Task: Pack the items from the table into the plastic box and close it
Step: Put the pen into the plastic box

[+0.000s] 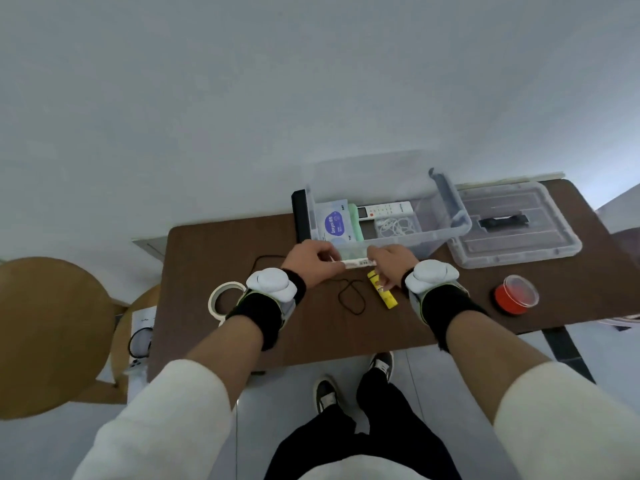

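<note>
Slim white pack (358, 263) with a barcode label was held level just above the table (207, 258), right at the near wall of the clear plastic box (436, 237). Left hand (313, 263) pinched its left end and right hand (391, 266) pinched its right end, hands close together.

Box was open and stood at the far edge of the table. Inside it: a wet-wipes pack (334, 225), a pale green item (356, 223) beside it, a white remote control (384, 211), and a coil of white cable (398, 226).

The box lid (516, 226) lay flat on the table to the right of the box, touching it.

A yellow glue stick (383, 293) lay on the table, its far end under the right hand; contact could not be told. A black cord loop (351, 301) lay between the wrists, a masking tape roll (221, 299) was by the left wrist, and a round red tub (516, 296) with a clear lid sat far right.
</note>
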The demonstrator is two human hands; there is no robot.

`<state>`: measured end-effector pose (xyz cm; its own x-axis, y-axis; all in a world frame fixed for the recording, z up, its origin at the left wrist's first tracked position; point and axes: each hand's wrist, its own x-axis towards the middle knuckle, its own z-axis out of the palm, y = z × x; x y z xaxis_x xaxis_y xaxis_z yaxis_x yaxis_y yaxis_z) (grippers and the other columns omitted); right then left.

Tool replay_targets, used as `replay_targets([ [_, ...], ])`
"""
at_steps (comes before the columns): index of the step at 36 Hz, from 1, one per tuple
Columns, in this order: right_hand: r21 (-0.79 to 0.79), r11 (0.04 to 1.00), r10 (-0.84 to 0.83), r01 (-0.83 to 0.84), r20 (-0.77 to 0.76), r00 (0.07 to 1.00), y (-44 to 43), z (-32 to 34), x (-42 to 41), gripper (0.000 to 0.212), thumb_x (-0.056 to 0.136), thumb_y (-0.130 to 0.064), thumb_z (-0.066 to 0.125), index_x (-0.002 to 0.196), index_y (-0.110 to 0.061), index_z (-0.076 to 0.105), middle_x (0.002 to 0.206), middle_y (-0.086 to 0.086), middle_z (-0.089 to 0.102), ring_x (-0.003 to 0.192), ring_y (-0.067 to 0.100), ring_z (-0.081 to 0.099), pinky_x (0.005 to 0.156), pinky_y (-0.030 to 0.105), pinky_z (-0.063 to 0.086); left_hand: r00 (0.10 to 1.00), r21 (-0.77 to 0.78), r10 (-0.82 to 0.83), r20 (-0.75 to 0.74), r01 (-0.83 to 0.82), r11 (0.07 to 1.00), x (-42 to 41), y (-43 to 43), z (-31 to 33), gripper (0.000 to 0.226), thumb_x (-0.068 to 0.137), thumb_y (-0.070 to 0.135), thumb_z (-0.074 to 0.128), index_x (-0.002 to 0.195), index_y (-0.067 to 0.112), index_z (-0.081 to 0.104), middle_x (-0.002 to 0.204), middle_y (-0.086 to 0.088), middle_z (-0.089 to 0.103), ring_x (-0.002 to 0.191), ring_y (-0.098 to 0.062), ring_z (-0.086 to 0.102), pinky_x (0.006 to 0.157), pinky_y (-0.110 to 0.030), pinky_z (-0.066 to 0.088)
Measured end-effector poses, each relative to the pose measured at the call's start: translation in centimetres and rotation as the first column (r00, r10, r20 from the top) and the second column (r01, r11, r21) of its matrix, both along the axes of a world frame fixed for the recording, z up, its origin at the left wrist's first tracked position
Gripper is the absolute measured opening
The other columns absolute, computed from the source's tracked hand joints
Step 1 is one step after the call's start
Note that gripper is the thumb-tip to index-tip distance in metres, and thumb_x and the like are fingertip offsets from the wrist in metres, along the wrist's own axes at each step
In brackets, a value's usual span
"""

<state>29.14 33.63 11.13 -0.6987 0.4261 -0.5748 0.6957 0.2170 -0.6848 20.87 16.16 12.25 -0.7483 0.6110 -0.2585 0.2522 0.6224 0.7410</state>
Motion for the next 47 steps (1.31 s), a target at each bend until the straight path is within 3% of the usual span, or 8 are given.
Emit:
replay_targets([
  [2,0.018,1.000,-0.006,0.006,-0.001,1.000,0.4,0.3,0.0,0.035,0.082,-0.038,0.049,0.073,-0.005,0.059,0.064,0.015,0.059,0.053,0.029,0.056,0.060,0.047,0.057,1.000,0.019,0.006,0.007,-0.006,1.000,0.0,0.6,0.4,0.011,0.071,0.027,0.073,0.079,0.021,0.070,0.079,-0.002,0.070,0.067,-0.012,0.059,0.071,-0.031,0.053],
  [6,0.035,0.999,-0.026,0.027,-0.011,1.000,1.5,1.0,0.0,0.037,0.086,-0.038,0.045,0.070,-0.008,0.059,0.060,0.012,0.059,0.050,0.027,0.056,0.052,0.034,0.051,0.999,0.042,-0.036,-0.005,0.036,0.998,-0.1,2.1,1.4,0.012,0.070,0.022,0.075,0.079,0.019,0.066,0.078,-0.005,0.067,0.066,-0.013,0.056,0.071,-0.034,0.052],
  [19,0.058,0.998,0.004,-0.002,-0.035,0.999,6.1,2.1,-1.0,0.043,0.094,-0.046,0.042,0.070,-0.013,0.055,0.058,0.010,0.056,0.047,0.026,0.051,0.039,0.025,0.037,0.998,0.051,-0.070,-0.004,0.070,0.996,-1.9,6.5,2.4,0.011,0.078,0.022,0.071,0.090,0.020,0.071,0.083,-0.006,0.070,0.077,-0.022,0.064,0.079,-0.038,0.054],
  [24,0.062,0.998,-0.019,0.023,-0.070,0.997,8.5,2.0,-1.9,0.038,0.095,-0.042,0.047,0.078,-0.011,0.061,0.059,0.003,0.058,0.041,0.017,0.051,0.037,0.021,0.039,0.995,0.025,-0.088,-0.049,0.089,0.996,-3.2,8.6,1.5,0.008,0.079,0.027,0.071,0.086,0.027,0.073,0.076,0.010,0.064,0.069,-0.003,0.057,0.068,-0.022,0.043],
  [27,0.086,0.996,0.013,-0.007,-0.073,0.997,9.7,1.9,-2.4,0.032,0.094,-0.040,0.051,0.086,-0.012,0.062,0.066,0.002,0.064,0.045,0.015,0.057,0.045,0.024,0.046,0.991,-0.019,-0.087,-0.102,0.086,0.996,-4.0,9.6,0.8,0.015,0.081,0.031,0.070,0.094,0.026,0.075,0.080,0.008,0.054,0.069,-0.004,0.050,0.065,-0.019,0.035],
  [35,0.072,0.996,0.052,-0.048,-0.051,0.997,15.0,1.5,-4.8,0.014,0.090,-0.030,0.056,0.085,-0.022,0.066,0.068,-0.002,0.069,0.047,0.012,0.059,0.053,0.027,0.050,0.997,-0.062,-0.064,-0.051,0.061,0.996,-5.4,14.1,-0.6,0.022,0.085,0.027,0.069,0.105,0.019,0.074,0.090,0.002,0.062,0.082,-0.015,0.057,0.078,-0.026,0.044],
  [41,0.032,0.999,0.030,-0.028,-0.074,0.997,18.0,1.7,-6.3,0.014,0.092,-0.025,0.055,0.081,-0.024,0.063,0.063,0.005,0.068,0.045,0.016,0.054,0.053,0.029,0.050,0.999,-0.108,-0.048,0.015,0.050,0.993,-5.9,16.4,-1.9,0.023,0.083,0.026,0.071,0.104,0.017,0.074,0.099,-0.004,0.071,0.077,-0.012,0.056,0.074,-0.025,0.045],
  [47,0.041,0.999,0.027,-0.022,-0.118,0.993,20.8,1.9,-7.6,0.011,0.093,-0.026,0.056,0.090,-0.018,0.063,0.067,0.005,0.068,0.049,0.018,0.055,0.052,0.032,0.049,0.992,-0.198,-0.072,0.104,0.092,0.976,-6.8,18.1,-3.7,0.024,0.082,0.027,0.072,0.104,0.018,0.074,0.108,-0.007,0.070,0.096,-0.022,0.065,0.092,-0.036,0.051],
])
